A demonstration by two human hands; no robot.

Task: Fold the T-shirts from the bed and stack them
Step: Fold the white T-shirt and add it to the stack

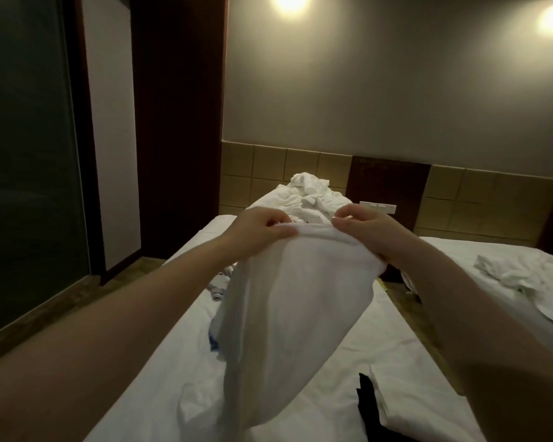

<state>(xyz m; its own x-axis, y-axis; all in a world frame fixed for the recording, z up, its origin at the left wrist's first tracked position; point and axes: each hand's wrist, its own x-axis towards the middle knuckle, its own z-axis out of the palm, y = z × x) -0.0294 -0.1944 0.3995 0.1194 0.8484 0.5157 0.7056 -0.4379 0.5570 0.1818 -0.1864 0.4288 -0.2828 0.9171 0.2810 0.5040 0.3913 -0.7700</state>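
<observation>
1. Dim-lit room: white bed (364, 362) under 2 wall lamps (289, 1).
2. Left hand (256, 231) and right hand (364, 228) hold a white T-shirt (294, 314) above the bed, fingers (278, 231) clamped on its top edge.

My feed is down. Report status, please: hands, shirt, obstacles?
Top edge of white T-shirt pinched by left hand and right hand. Shirt hangs unfolded over bed. Loose clothes lie beneath it.
</observation>
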